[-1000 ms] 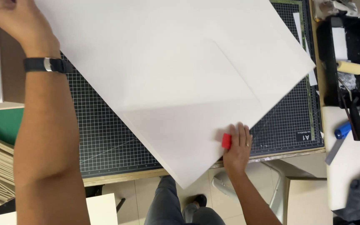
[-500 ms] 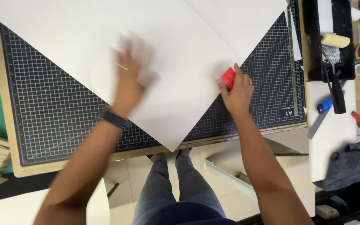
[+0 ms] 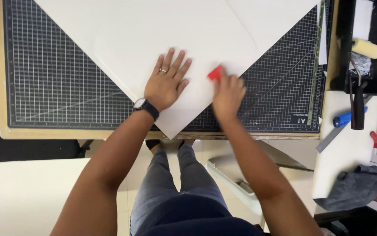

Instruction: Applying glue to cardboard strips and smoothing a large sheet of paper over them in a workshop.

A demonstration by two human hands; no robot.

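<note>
step: smoothing white sheet lying corner-down on cutting mat | left hand flat on sheet, fingers splayed | right hand grasping red scraper on sheet | next, likely: firm even pressure, sheet pinned

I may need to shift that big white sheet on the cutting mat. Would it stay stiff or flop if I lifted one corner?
The white sheet lies flat with crisp straight edges, so it probably bends rather than flops. It looks thin and so probably light. The left hand is pressed flat on it while the right hand works a red tool, which hints it may slide on the mat.
</note>
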